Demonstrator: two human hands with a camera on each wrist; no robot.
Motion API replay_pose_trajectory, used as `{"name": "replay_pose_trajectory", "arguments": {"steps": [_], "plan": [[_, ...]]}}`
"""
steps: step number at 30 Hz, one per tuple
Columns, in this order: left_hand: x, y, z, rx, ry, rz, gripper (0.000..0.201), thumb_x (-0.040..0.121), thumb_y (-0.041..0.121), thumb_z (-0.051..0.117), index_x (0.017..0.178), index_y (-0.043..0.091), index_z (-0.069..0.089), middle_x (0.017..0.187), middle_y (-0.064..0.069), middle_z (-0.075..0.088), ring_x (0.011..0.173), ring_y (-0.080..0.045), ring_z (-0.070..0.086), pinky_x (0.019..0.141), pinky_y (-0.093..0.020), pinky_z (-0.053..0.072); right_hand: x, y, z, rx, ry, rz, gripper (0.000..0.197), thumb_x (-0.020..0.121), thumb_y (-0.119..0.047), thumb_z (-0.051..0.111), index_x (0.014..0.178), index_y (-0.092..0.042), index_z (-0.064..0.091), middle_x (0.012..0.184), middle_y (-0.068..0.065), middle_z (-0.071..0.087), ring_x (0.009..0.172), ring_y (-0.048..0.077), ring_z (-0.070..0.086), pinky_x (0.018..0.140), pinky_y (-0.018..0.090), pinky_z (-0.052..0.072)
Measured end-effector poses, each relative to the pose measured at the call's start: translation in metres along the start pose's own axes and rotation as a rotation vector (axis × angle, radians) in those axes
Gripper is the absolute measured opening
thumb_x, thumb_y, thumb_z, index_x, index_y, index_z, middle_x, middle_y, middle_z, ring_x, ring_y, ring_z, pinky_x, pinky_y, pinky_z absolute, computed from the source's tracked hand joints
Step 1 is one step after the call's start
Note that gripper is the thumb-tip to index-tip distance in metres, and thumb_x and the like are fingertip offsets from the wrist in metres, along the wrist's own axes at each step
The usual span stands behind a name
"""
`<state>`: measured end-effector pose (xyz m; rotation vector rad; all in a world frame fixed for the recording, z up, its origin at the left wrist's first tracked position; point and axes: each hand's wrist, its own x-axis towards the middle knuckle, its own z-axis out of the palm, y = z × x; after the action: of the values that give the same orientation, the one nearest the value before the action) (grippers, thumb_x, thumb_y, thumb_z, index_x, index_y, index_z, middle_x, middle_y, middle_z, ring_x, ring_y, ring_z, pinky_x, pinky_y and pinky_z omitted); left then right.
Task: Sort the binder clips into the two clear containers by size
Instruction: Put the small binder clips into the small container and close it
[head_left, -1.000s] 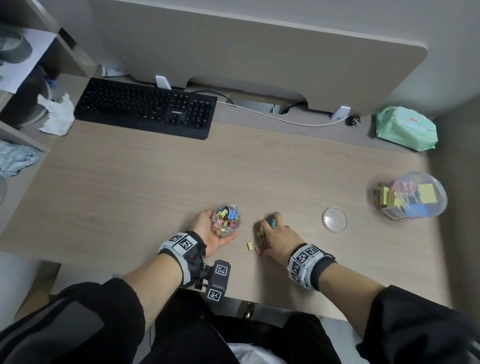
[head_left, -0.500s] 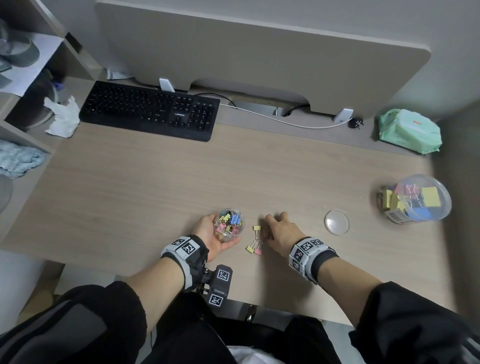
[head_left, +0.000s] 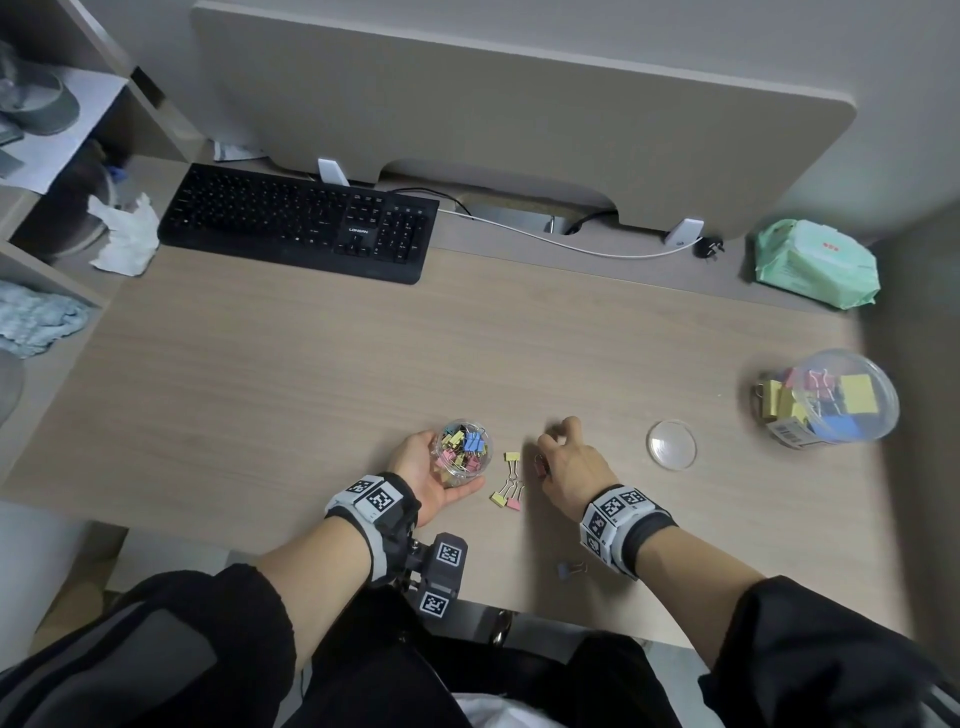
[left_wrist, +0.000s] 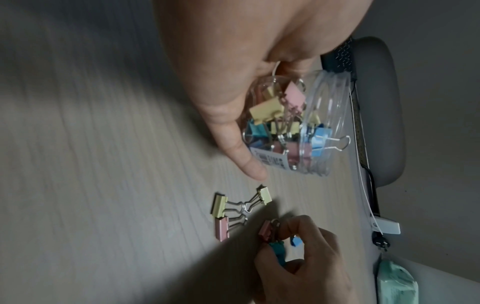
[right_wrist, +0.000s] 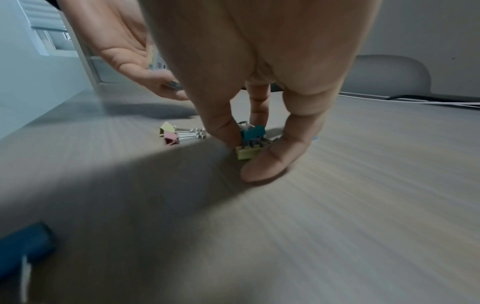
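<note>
My left hand (head_left: 427, 470) grips a small clear container (head_left: 462, 456) of small coloured binder clips, tipped toward the right, near the desk's front edge. The left wrist view shows the small container (left_wrist: 298, 127) with its mouth open. Just right of it lie loose small clips, yellow (head_left: 512, 457) and yellow with pink (head_left: 506, 500). My right hand (head_left: 550, 452) pinches a bunch of small clips on the desk: pink (left_wrist: 266, 231), teal (right_wrist: 253, 131) and yellow (right_wrist: 248, 153). A blue clip (head_left: 569, 569) lies by my right wrist. The large clear container (head_left: 826, 397) of big clips lies at the right.
A round clear lid (head_left: 671, 444) lies between my right hand and the large container. A black keyboard (head_left: 298, 223), a white cable (head_left: 561, 244) and a green wipes pack (head_left: 815, 265) sit at the back. Shelves stand at the left.
My right hand has slid a little to the right off the yellow and pink clips, which now lie uncovered, and has gathered other clips under its fingers. The left hand has kept hold of the small container.
</note>
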<state>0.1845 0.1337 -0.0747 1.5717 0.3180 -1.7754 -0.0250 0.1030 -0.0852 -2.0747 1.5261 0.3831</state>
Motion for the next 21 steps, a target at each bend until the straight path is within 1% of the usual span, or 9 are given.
{"name": "replay_pose_trajectory", "arguments": {"steps": [2, 5, 9, 12, 14, 17, 18, 21], "plan": [[0.001, 0.000, 0.000, -0.002, 0.004, -0.004, 0.046, 0.108, 0.034, 0.037, 0.133, 0.004, 0.063, 0.128, -0.022, 0.068, 0.107, -0.038, 0.069, 0.058, -0.048, 0.063, 0.003, 0.003, -0.002, -0.023, -0.028, 0.017, 0.028, 0.087, -0.013, 0.053, 0.115, -0.011, 0.049, 0.122, 0.015, 0.036, 0.081, 0.040, 0.063, 0.065, 0.037, 0.045], [0.002, -0.001, 0.000, 0.004, 0.011, -0.012, 0.046, 0.109, 0.034, 0.037, 0.133, 0.005, 0.063, 0.128, -0.022, 0.068, 0.106, -0.038, 0.069, 0.057, -0.047, 0.063, 0.005, 0.006, -0.004, -0.031, -0.040, 0.029, 0.032, 0.087, -0.013, 0.052, 0.118, -0.012, 0.048, 0.121, 0.014, 0.039, 0.087, 0.041, 0.063, 0.065, 0.035, 0.041], [0.001, -0.002, 0.002, 0.006, 0.010, -0.012, 0.046, 0.109, 0.035, 0.037, 0.134, 0.005, 0.062, 0.128, -0.022, 0.068, 0.105, -0.039, 0.069, 0.056, -0.048, 0.062, 0.005, 0.009, -0.004, 0.005, 0.008, 0.024, 0.031, 0.087, -0.011, 0.049, 0.117, -0.009, 0.051, 0.117, 0.016, 0.043, 0.087, 0.041, 0.062, 0.069, 0.038, 0.044], [0.002, -0.002, 0.002, 0.009, 0.020, -0.011, 0.046, 0.109, 0.035, 0.037, 0.134, 0.005, 0.061, 0.129, -0.023, 0.067, 0.104, -0.039, 0.069, 0.054, -0.048, 0.062, 0.002, 0.011, -0.005, 0.033, 0.020, 0.015, 0.029, 0.086, -0.011, 0.051, 0.115, -0.006, 0.055, 0.113, 0.015, 0.047, 0.089, 0.040, 0.061, 0.072, 0.036, 0.044], [0.003, -0.003, 0.003, 0.015, 0.021, -0.015, 0.046, 0.109, 0.035, 0.038, 0.134, 0.005, 0.061, 0.128, -0.023, 0.068, 0.104, -0.040, 0.069, 0.054, -0.048, 0.062, 0.000, 0.012, -0.009, 0.097, 0.033, 0.019, 0.026, 0.086, -0.013, 0.053, 0.110, -0.006, 0.057, 0.108, 0.014, 0.051, 0.090, 0.039, 0.060, 0.075, 0.036, 0.045], [0.005, -0.006, 0.005, 0.036, 0.021, -0.014, 0.046, 0.109, 0.035, 0.038, 0.134, 0.005, 0.062, 0.127, -0.023, 0.068, 0.104, -0.039, 0.069, 0.054, -0.048, 0.062, 0.001, 0.013, -0.014, 0.241, 0.075, 0.017, 0.013, 0.086, -0.017, 0.057, 0.095, -0.007, 0.059, 0.096, 0.014, 0.057, 0.086, 0.038, 0.060, 0.074, 0.035, 0.048], [0.005, -0.007, 0.006, 0.045, 0.019, -0.015, 0.045, 0.108, 0.034, 0.038, 0.134, 0.005, 0.062, 0.127, -0.023, 0.068, 0.105, -0.040, 0.069, 0.055, -0.048, 0.062, 0.001, 0.014, -0.017, 0.271, 0.080, 0.022, 0.010, 0.085, -0.016, 0.059, 0.091, -0.008, 0.059, 0.093, 0.014, 0.060, 0.085, 0.037, 0.060, 0.072, 0.033, 0.047], [0.005, -0.011, 0.010, 0.060, 0.004, -0.025, 0.045, 0.108, 0.035, 0.039, 0.134, 0.007, 0.061, 0.127, -0.023, 0.068, 0.107, -0.041, 0.069, 0.057, -0.049, 0.062, 0.000, 0.014, -0.027, 0.340, 0.086, 0.041, 0.006, 0.082, -0.009, 0.060, 0.087, -0.009, 0.060, 0.089, 0.011, 0.065, 0.083, 0.032, 0.061, 0.067, 0.026, 0.039]]}}
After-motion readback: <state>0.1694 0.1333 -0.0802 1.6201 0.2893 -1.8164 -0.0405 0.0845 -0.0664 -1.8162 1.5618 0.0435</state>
